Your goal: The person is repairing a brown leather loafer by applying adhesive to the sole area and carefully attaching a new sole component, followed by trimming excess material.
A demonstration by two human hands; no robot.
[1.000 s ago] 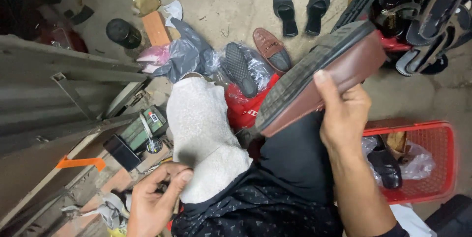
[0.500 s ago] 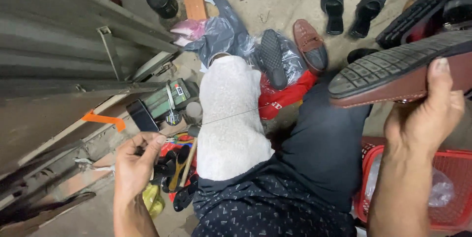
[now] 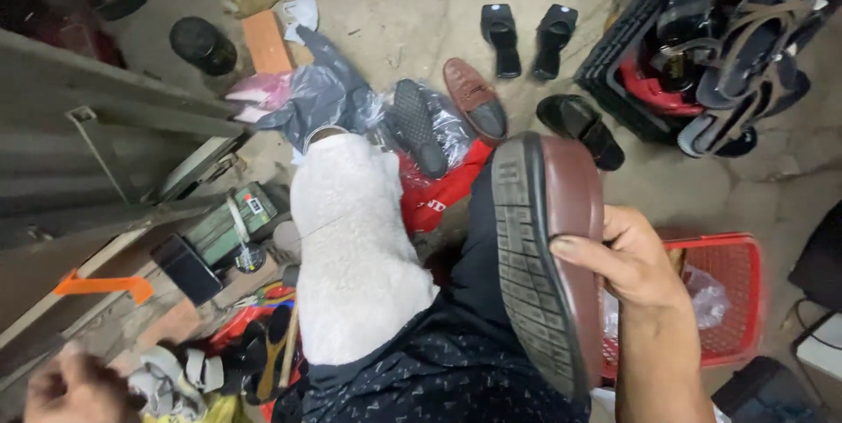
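A brown loafer [image 3: 548, 256] is held by the right hand [image 3: 636, 261] above the dark-trousered lap, turned on its side so that the ribbed black sole faces left and the brown upper faces right. Its long axis runs nearly straight away from the person, one end pointing toward the floor ahead and the other toward the body, with a slight tilt to the right at the near end. The right hand is clamped on the shoe from the right, the thumb laid across the sole edge and the fingers wrapped behind the upper; the forearm rises from the bottom edge of the view. The left hand [image 3: 70, 388] is seen low at the left corner, blurred, loosely curled beside grey tools [image 3: 171, 379]; whether anything is gripped in it cannot be told. A white fleecy cloth [image 3: 351, 248] is draped over the left knee, and a red mesh basket [image 3: 732, 300] stands just right of the shoe hand
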